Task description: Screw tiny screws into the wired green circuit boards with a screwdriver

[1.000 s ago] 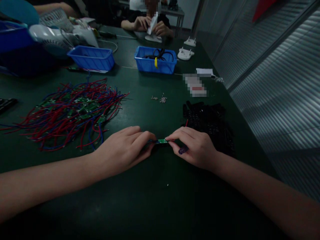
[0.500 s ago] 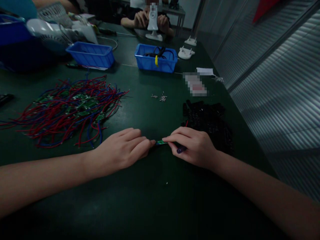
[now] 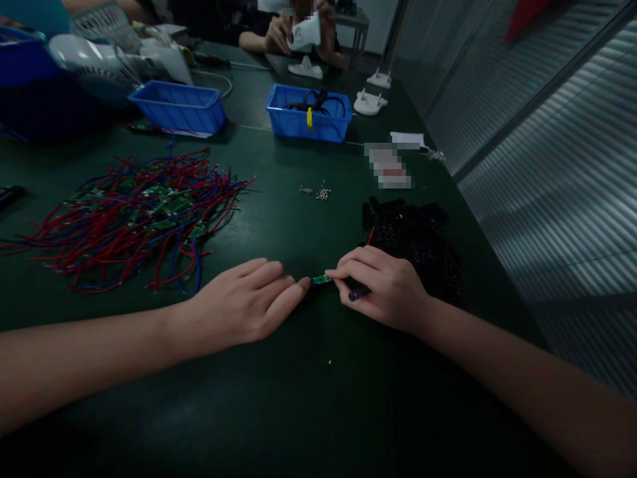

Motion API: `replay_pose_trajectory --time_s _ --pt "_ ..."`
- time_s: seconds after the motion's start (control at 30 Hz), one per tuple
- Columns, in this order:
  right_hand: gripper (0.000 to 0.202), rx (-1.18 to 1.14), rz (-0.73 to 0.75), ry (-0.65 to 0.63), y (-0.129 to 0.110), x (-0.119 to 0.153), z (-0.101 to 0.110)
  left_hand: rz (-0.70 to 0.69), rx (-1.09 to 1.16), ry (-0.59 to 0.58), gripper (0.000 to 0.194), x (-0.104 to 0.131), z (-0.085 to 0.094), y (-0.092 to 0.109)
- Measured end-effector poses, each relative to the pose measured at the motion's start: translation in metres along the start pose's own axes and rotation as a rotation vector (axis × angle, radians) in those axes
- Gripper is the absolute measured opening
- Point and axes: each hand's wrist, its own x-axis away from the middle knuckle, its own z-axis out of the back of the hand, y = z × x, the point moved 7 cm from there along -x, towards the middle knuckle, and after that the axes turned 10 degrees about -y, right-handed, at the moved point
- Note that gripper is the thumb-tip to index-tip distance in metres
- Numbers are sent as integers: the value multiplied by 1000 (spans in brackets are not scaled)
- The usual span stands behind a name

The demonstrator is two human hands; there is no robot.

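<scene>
A small green circuit board (image 3: 321, 279) spans the gap between my two hands. My left hand (image 3: 249, 299) is closed, its thumb and forefinger pinching the board's left end. At the right end, the fingertips of my right hand (image 3: 383, 285) touch the board, and a dark pen-like tool (image 3: 358, 293) is tucked in that palm. A short red wire shows above the right knuckles. Left of my hands lies a tangled heap of red and blue wires with green boards (image 3: 159, 206). Beside my right hand is a pile of black parts (image 3: 418, 239).
Small screws (image 3: 322, 193) lie mid-table. Farther back stand a blue bin (image 3: 176, 109) and another blue bin (image 3: 308, 126) with black cables. White bases (image 3: 369, 103) sit at right. Across the table, a person's hands hold a white device (image 3: 305, 34).
The person across the table has lifted and tilted the white device off its base. My fingers have shifted slightly on the board, and more of the red wire shows.
</scene>
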Motion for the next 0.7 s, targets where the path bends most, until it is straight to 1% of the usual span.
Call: replay_pose_trajectory --time_s 0.2,0.33,0.47,0.53,0.6,0.7 --pt "21 87 -17 21 1 0 -1 -80 -89 -48 23 0 -2 9" --pt "21 146 13 27 -3 0 1 -71 -99 -84 22 -1 -3 11" --pt "28 155 94 -4 -10 1 -1 -45 -57 -107 16 -2 -5 10" --pt "24 172 129 -30 -13 0 -3 -13 -5 -118 10 -4 -8 6" --pt "22 165 125 -47 -13 0 -5 49 93 -135 9 -6 -12 0" --pt "19 142 105 -77 -11 -1 -6 233 340 -169 16 -7 -22 -14"
